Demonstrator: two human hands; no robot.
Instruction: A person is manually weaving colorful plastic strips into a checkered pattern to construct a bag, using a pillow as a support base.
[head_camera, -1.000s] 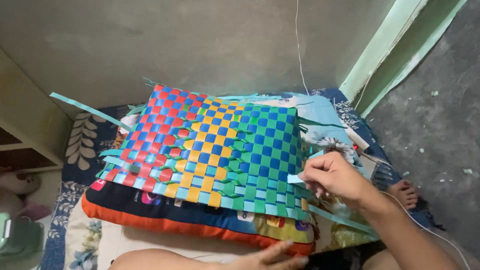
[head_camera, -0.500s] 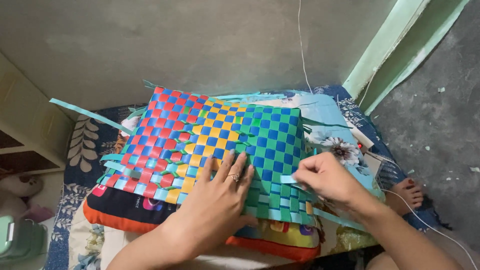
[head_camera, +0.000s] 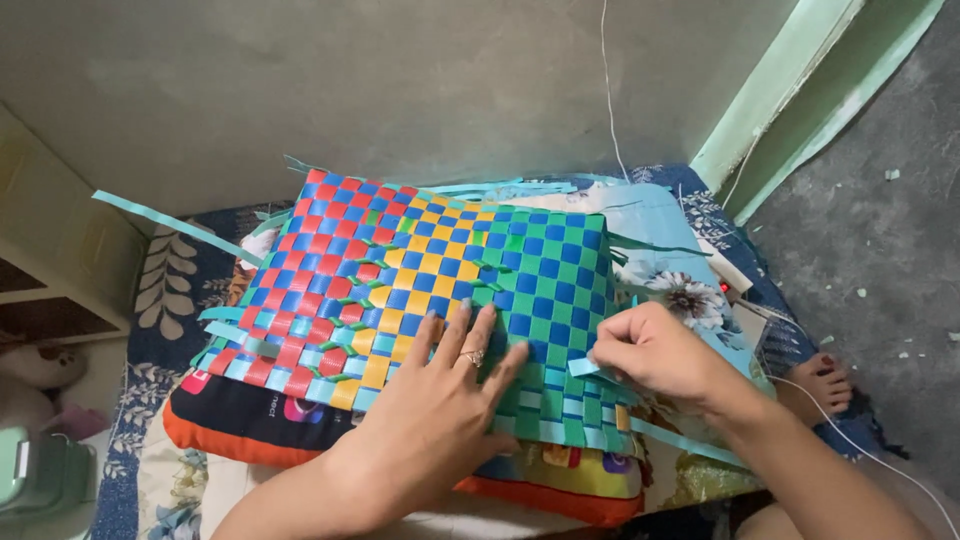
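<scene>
Woven mat (head_camera: 420, 270) of red, yellow, green and blue strips lies on a cushion (head_camera: 250, 425), centre; left hand (head_camera: 440, 410) pressed flat on its near part, fingers spread, grasping nothing; right hand (head_camera: 650, 355) pinches a light-blue strip (head_camera: 583, 367) at the mat's right edge.

My left hand (head_camera: 440, 400) lies flat on the woven mat (head_camera: 420, 290), blocking its near middle. My right hand (head_camera: 650, 355) crowds the mat's right edge. The mat's far-left squares lie open; loose strips (head_camera: 160, 225) jut beyond that side.
</scene>
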